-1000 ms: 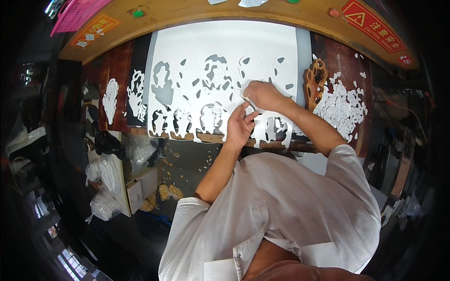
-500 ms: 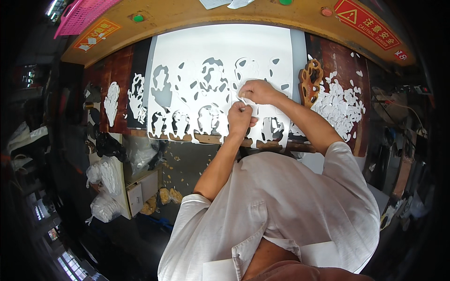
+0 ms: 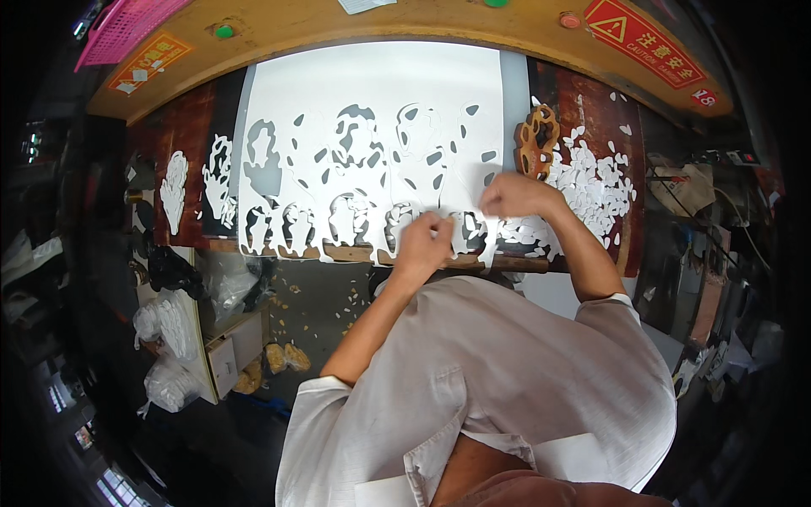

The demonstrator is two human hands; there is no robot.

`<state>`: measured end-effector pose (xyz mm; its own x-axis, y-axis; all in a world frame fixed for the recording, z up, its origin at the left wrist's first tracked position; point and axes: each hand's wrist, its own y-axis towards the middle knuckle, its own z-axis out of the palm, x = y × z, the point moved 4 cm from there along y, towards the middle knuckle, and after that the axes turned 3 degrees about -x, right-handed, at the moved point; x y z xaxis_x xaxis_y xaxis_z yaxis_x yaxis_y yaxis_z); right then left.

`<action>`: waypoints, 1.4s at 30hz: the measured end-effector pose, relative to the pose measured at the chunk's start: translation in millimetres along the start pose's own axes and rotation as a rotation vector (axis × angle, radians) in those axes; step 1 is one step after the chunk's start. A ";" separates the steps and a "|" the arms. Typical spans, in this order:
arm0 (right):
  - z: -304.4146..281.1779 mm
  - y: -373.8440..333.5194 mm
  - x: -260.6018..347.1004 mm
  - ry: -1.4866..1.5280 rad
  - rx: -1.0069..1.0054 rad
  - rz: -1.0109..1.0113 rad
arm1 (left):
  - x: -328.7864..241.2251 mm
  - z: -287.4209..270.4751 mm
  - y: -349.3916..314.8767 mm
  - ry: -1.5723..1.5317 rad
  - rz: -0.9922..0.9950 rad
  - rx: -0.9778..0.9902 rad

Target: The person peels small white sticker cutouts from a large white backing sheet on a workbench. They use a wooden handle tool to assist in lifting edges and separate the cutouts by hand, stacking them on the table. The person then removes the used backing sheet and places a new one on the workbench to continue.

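Observation:
A white sheet (image 3: pixel 372 76) full of cut-out shapes lies on the work surface, its ragged near edge hanging over the front. My left hand (image 3: pixel 422 247) is over that near edge, right of the middle, with fingers bent and pressed together. What they hold, if anything, is hidden. Farther right, my right hand (image 3: pixel 519 196) is above the sheet's right edge, slightly blurred, its fingers curled in; I cannot make out anything in them. Just beyond it stands an orange-brown cutting die (image 3: pixel 536 142) with several openings. A heap of small white cut pieces (image 3: pixel 596 190) spreads to its right.
White cut-out stacks (image 3: pixel 174 190) rest at the left end of the dark red board. A yellow machine beam (image 3: pixel 287 38) with green and red buttons spans the back. Below left are a cabinet (image 3: pixel 224 367), plastic bags (image 3: pixel 173 384) and floor scraps.
My hands were together over the sheet and are now apart. My right hand has moved right, toward the white pieces; my left is lower, at the near edge. The whole view has shifted slightly.

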<state>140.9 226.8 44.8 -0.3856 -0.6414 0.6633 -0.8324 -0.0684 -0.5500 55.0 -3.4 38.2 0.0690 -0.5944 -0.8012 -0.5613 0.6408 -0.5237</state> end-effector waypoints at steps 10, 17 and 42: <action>7.9 35.6 -21.1 0.096 -0.611 -0.132 | -4.8 69.3 3.8 -1.139 -0.421 0.161; 4.3 34.9 -24.3 0.166 -0.512 -0.169 | -3.7 89.4 14.5 -1.533 -0.341 0.123; -14.9 57.5 -28.1 0.131 -0.304 -0.126 | 11.4 96.6 43.9 -1.803 -0.310 0.194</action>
<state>97.9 252.2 2.1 -0.3038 -0.5373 0.7868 -0.9495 0.1028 -0.2964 110.8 64.9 -21.9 0.9080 0.4096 0.0879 -0.2750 0.7410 -0.6126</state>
